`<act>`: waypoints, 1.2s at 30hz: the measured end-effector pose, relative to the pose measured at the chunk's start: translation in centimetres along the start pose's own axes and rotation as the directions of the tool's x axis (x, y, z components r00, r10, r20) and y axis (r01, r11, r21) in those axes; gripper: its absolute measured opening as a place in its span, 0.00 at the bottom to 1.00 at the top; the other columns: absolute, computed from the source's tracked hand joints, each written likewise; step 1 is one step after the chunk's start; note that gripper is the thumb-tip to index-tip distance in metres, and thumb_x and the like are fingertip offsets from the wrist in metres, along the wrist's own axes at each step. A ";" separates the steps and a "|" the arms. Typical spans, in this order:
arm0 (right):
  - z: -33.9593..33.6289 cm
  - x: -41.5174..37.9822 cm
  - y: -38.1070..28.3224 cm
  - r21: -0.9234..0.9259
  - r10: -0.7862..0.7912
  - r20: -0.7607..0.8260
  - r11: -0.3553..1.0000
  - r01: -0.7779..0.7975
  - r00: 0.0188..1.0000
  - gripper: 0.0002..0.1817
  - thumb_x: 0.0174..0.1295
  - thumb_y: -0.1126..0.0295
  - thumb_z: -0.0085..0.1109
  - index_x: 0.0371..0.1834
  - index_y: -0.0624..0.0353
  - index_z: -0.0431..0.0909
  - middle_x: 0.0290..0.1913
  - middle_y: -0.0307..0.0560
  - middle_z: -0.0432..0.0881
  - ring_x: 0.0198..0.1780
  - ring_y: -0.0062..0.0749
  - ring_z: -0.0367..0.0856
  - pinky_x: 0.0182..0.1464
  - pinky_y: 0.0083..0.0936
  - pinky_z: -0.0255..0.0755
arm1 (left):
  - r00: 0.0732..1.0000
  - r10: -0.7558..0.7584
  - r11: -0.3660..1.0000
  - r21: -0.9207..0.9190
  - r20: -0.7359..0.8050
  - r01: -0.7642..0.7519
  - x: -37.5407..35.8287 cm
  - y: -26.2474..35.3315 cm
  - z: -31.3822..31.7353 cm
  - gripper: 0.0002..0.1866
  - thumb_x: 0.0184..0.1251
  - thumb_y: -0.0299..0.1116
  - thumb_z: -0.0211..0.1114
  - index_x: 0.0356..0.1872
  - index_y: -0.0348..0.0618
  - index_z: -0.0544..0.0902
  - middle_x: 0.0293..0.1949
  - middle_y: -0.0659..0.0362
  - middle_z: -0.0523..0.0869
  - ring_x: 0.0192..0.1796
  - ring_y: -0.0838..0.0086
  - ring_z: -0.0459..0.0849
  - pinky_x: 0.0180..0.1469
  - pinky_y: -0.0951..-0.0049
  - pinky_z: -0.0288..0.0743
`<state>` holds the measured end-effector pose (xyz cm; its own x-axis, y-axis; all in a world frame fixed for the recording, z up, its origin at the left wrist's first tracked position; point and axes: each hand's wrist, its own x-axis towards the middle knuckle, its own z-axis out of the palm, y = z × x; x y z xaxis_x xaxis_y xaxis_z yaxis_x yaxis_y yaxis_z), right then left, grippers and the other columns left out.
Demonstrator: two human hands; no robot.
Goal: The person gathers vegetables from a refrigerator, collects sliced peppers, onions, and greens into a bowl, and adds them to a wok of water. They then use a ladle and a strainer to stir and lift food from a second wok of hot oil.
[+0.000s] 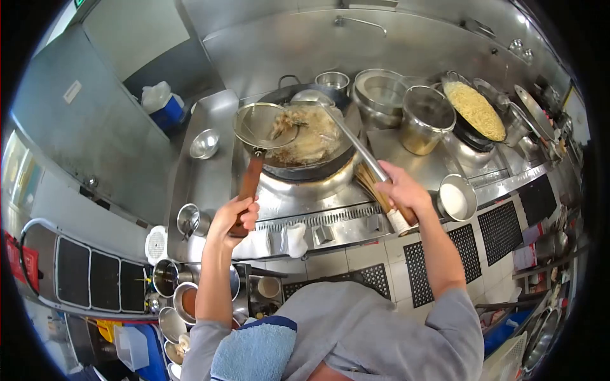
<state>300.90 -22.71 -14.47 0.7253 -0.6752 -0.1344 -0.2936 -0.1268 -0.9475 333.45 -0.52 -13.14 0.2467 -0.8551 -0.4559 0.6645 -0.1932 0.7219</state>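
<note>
My left hand (pixel 234 219) is closed round the wooden handle of a wire-mesh strainer (pixel 253 127). The strainer overlaps the left side of a big dark wok (pixel 289 170), and browned pieces of food (pixel 287 122) show at its right edge. Pale, bubbling food (pixel 318 141) fills much of the wok. My right hand (pixel 403 189) grips the long metal handle of a ladle (pixel 354 141), whose bowl lies over the wok's far side. Just below that hand, a bamboo wok brush (pixel 376 189) sits at the stove's front, its lower end partly hidden.
Right of the wok stand a steel pot (pixel 419 143) and a pan of yellow noodles (pixel 475 109). A pot of white contents (pixel 456 200) hangs near the front edge. At left are a steel bowl (pixel 204 144) and a small pot (pixel 192 220). White cloths (pixel 293 240) lie along the edge.
</note>
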 end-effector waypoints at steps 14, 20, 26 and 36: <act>4.2 -0.4 2.8 0.451 0.071 -0.006 0.890 -0.061 0.997 0.25 0.62 0.75 0.55 0.64 0.62 0.64 0.21 0.33 0.68 0.14 0.15 0.65 0.14 0.16 0.66 | 0.999 0.041 0.995 0.087 0.013 -0.042 1.5 -2.5 -2.9 0.06 0.71 0.26 0.52 0.45 0.37 0.68 0.29 0.60 0.73 0.22 0.81 0.68 0.21 0.78 0.66; 3.3 -1.2 2.9 0.342 0.069 -0.021 0.938 -0.058 0.997 0.24 0.62 0.75 0.55 0.62 0.63 0.65 0.21 0.33 0.68 0.14 0.14 0.65 0.14 0.16 0.66 | 0.960 0.229 0.796 0.599 -0.161 -0.089 1.7 -1.0 -4.5 0.07 0.64 0.24 0.52 0.42 0.43 0.67 0.27 0.61 0.72 0.19 0.81 0.68 0.16 0.76 0.63; 3.5 -1.1 2.5 0.323 0.073 -0.038 0.944 -0.057 0.997 0.15 0.62 0.73 0.55 0.51 0.60 0.67 0.20 0.33 0.68 0.15 0.15 0.67 0.13 0.18 0.67 | 0.867 0.476 0.508 0.851 -0.146 -0.136 5.8 -0.5 -5.7 0.08 0.64 0.27 0.51 0.43 0.37 0.69 0.22 0.55 0.74 0.16 0.72 0.73 0.17 0.68 0.66; 3.2 3.0 2.4 0.523 0.057 -0.019 0.851 -0.038 0.998 0.07 0.62 0.72 0.56 0.39 0.59 0.68 0.23 0.34 0.69 0.17 0.13 0.67 0.15 0.15 0.64 | 0.893 0.431 0.692 0.684 -0.131 -0.233 1.9 -3.9 -0.5 0.08 0.64 0.25 0.50 0.44 0.39 0.68 0.18 0.59 0.70 0.14 0.77 0.69 0.14 0.73 0.63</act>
<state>304.30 -22.71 -18.09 0.6953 -0.6952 -0.1825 0.0478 0.2981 -0.9533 331.70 -1.15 -17.05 0.5991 -0.7836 -0.1647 -0.0800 -0.2633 0.9614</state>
